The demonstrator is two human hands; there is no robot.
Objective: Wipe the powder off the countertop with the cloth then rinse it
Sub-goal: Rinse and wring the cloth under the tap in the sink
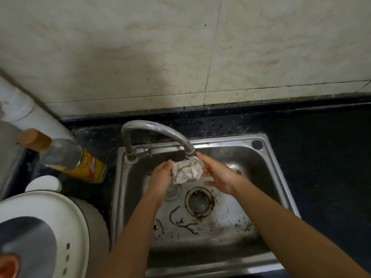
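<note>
A crumpled, stained white cloth [187, 170] is bunched directly under the spout of the curved metal tap [158, 131], over the steel sink [277, 163]. My left hand [161, 176] presses against the cloth's left side. My right hand [217, 174] cups it from the right, fingertips up near the spout. Both hands hold the cloth between them above the basin. The black countertop [321, 137] runs to the right of the sink; I see no powder on the part in view. Whether water is running is unclear.
The sink's drain [198, 201] sits below the hands, with dark debris scattered on the basin floor. Left of the sink stand a bottle with a yellow label and a wooden cap [66, 157], a white lid [44, 183] and a white appliance [40, 231]. A tiled wall [180, 47] rises behind.
</note>
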